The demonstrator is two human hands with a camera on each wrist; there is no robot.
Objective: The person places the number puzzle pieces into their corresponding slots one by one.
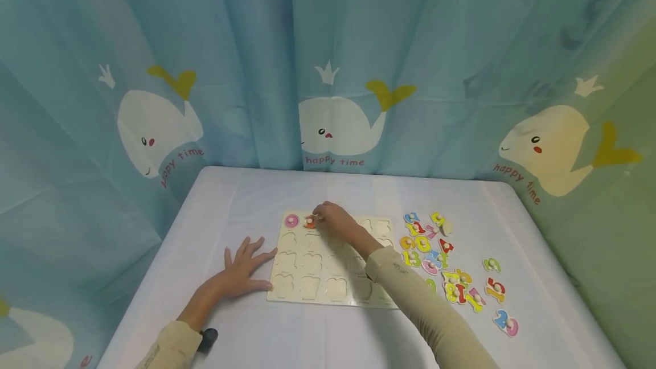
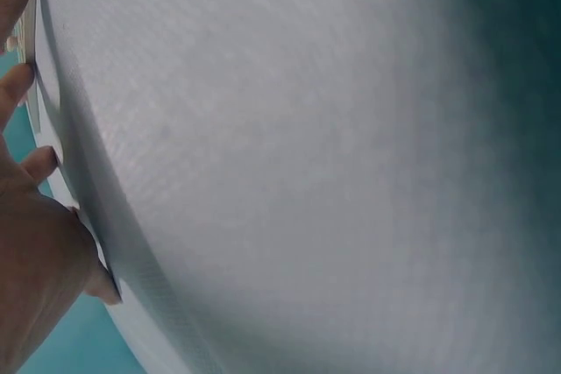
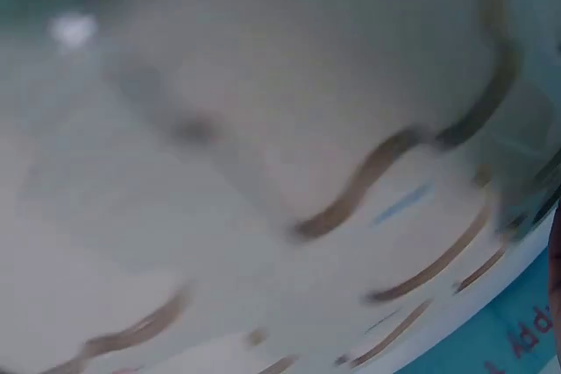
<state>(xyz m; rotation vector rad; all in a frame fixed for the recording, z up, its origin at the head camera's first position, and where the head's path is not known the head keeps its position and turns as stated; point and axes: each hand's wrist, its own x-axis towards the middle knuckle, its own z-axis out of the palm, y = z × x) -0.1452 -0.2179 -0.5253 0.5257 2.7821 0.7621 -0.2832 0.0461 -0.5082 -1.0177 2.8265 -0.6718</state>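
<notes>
A pale puzzle board (image 1: 318, 302) with number-shaped recesses lies flat on the table. Its top-left recess holds a pink 0 piece (image 1: 291, 221). Beside that, my right hand (image 1: 335, 222) reaches across the board, and its curled fingertips pinch the right side of a red number 1 piece (image 1: 310, 222). The fingers partly hide that piece. My left hand (image 1: 241, 273) rests spread on the cloth, index fingertip and thumb at the board's left edge. The left wrist view catches only part of the left hand (image 2: 39, 251); blurred grooves of the board (image 3: 219, 243) fill the right wrist view.
Loose colourful number pieces (image 1: 422, 244) with knobs lie in a cluster right of the board. Farther right are a red and orange piece (image 1: 495, 289) and a blue and pink one (image 1: 506, 323). A white cloth covers the table (image 1: 246, 198); a blue whale-print curtain (image 1: 266, 73) stands behind.
</notes>
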